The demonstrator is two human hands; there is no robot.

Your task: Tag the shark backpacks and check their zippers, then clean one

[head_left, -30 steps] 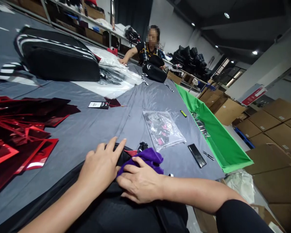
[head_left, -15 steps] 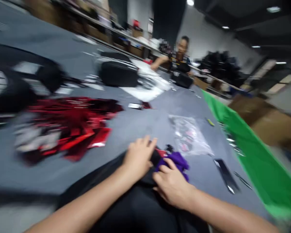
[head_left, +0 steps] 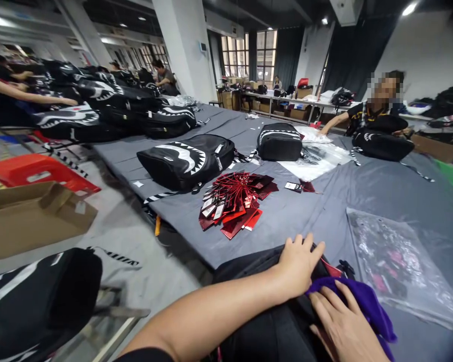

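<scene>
A black bag [head_left: 249, 266] lies at the table's near edge, below both hands. My left hand [head_left: 298, 264] rests on top of it with its fingers spread. Beside it, my right hand [head_left: 343, 322] presses a purple cloth [head_left: 375, 306] against the bag, fingers bent over the cloth. A bit of red shows between the hands, next to a small black clip [head_left: 346, 268]. Beyond the bag lies a fanned pile of red and black tags [head_left: 241, 201]. To the right is a clear plastic bag [head_left: 396, 261] with dark and pink pieces.
Black backpacks with shark-mouth prints [head_left: 186, 161] lie across the grey table [head_left: 166, 211]. A person [head_left: 373, 110] handles a black bag at the far right. Another backpack [head_left: 71, 296] is low at left, near a cardboard box [head_left: 33, 216] and a red stool [head_left: 41, 173].
The view has swung left, so the hands and bag appear farther right, and more of the room shows at left. Both hands stay on the bag, the right one still at the purple cloth.
</scene>
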